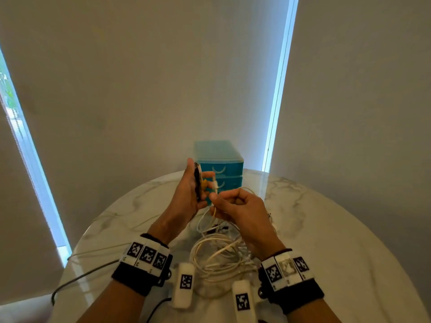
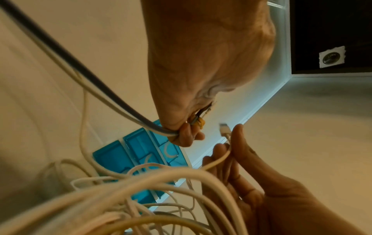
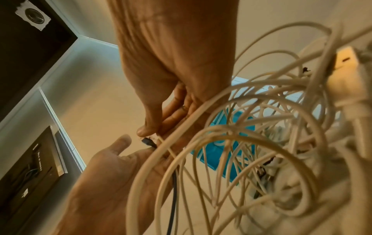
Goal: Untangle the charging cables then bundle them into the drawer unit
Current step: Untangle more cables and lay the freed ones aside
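Both hands are raised above the bench (image 1: 326, 229), in front of the blue drawer unit (image 1: 221, 167). The left hand (image 1: 186, 197) stands upright with its fingers curled round a small clutch of cable ends, among them a dark cable (image 2: 84, 68) and an orange-tipped plug (image 2: 200, 122) that pokes out past the fingers. The right hand (image 1: 240, 206), just beside it, pinches a white cable (image 2: 217, 160) between thumb and fingers, with the white plug (image 2: 223, 129) standing free above the fingertips and pointing toward the left hand.

From both hands the cables hang down into a loose tangle of white loops (image 1: 219, 259), which lies on the bench between the forearms, nearer the person than the drawer unit. The drawers look closed.

The bench is round, with a white marbled top. Behind it hang pale roller blinds (image 1: 140, 89), with strips of daylight at their edges.
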A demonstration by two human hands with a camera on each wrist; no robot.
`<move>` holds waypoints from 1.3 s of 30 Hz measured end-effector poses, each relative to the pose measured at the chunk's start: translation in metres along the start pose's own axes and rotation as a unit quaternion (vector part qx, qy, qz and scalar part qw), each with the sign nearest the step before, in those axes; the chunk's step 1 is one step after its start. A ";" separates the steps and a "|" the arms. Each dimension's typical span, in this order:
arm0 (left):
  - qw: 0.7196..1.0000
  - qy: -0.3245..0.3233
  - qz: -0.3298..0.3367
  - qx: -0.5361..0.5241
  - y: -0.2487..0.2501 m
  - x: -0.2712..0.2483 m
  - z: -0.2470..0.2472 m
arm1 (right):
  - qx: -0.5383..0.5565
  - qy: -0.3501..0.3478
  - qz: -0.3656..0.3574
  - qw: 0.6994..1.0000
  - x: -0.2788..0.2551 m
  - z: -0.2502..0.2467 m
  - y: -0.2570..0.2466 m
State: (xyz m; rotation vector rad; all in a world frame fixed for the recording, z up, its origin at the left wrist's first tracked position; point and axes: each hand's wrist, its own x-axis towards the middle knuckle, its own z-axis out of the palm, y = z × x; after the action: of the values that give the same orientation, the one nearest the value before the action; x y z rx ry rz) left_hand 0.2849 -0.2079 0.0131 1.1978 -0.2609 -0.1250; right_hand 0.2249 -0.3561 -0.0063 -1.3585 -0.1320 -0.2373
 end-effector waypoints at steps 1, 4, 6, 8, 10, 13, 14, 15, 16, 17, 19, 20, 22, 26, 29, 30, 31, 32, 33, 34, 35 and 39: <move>1.000 -0.017 -0.005 0.002 0.001 -0.003 0.002 | -0.007 0.006 -0.006 1.000 -0.001 0.000 0.001; 0.998 -0.049 -0.001 0.036 -0.004 -0.004 0.001 | -0.005 0.016 -0.014 1.000 -0.003 0.003 0.004; 0.996 -0.052 0.007 0.068 -0.010 -0.004 0.000 | -0.017 0.033 -0.036 0.999 -0.004 0.005 0.007; 0.994 -0.044 0.016 0.095 -0.013 -0.005 0.001 | -0.026 0.045 -0.053 0.997 -0.005 0.006 0.008; 0.996 -0.015 0.032 0.081 -0.015 -0.003 0.000 | -0.029 0.045 -0.050 0.997 -0.005 0.006 0.007; 0.997 0.030 0.057 0.052 -0.012 0.004 -0.006 | -0.044 0.090 -0.057 0.993 -0.001 -0.003 0.002; 0.997 0.041 0.059 0.039 -0.011 0.006 -0.010 | -0.038 0.120 -0.062 0.990 0.002 -0.009 0.000; 0.997 0.049 0.057 0.021 -0.010 0.007 -0.012 | -0.026 0.149 -0.071 0.986 0.006 -0.016 -0.003; 0.997 0.055 0.055 0.003 -0.011 0.009 -0.014 | -0.011 0.179 -0.079 0.981 0.008 -0.024 -0.007; 0.997 0.055 0.052 -0.011 -0.010 0.008 -0.015 | 0.003 0.207 -0.084 0.975 0.011 -0.034 -0.011; 0.997 0.051 0.049 -0.024 -0.013 0.008 -0.017 | 0.007 0.247 -0.079 0.966 0.015 -0.053 -0.014; 0.997 0.048 0.048 -0.025 -0.014 0.008 -0.016 | -0.001 0.256 -0.072 0.964 0.017 -0.062 -0.014; 0.997 0.048 0.044 -0.027 -0.016 0.009 -0.014 | -0.024 0.257 -0.051 0.965 0.019 -0.077 -0.013; 0.996 0.052 0.046 -0.047 -0.016 0.010 -0.013 | -0.054 0.238 -0.010 0.970 0.019 -0.095 -0.010; 0.997 0.046 0.053 -0.025 -0.016 0.009 -0.012 | -0.097 0.219 0.011 0.971 0.018 -0.100 -0.009; 0.998 0.041 0.051 -0.019 -0.016 0.008 -0.011 | -0.114 0.213 0.015 0.970 0.018 -0.101 -0.009; 0.998 0.031 0.048 -0.018 -0.016 0.007 -0.011 | -0.127 0.209 0.020 0.969 0.018 -0.102 -0.008; 0.999 0.020 0.047 -0.011 -0.016 0.006 -0.012 | -0.140 0.205 0.027 0.968 0.018 -0.102 -0.006; 0.999 0.014 0.048 0.012 -0.016 0.005 -0.013 | -0.152 0.197 0.037 0.968 0.018 -0.103 -0.005; 0.998 0.014 0.049 0.048 -0.016 0.005 -0.015 | -0.162 0.187 0.048 0.968 0.018 -0.103 -0.004; 0.995 0.014 0.048 0.083 -0.017 0.005 -0.016 | -0.169 0.175 0.061 0.968 0.018 -0.104 -0.002; 0.988 -0.004 0.030 0.151 -0.020 0.001 -0.014 | -0.186 0.118 0.086 0.972 0.019 -0.104 0.002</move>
State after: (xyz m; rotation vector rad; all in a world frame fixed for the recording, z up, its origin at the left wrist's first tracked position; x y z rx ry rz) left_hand 0.2900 -0.2029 -0.0097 1.4885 -0.3306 -0.0375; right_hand 0.2390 -0.4591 -0.0255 -1.6923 0.2408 -0.2862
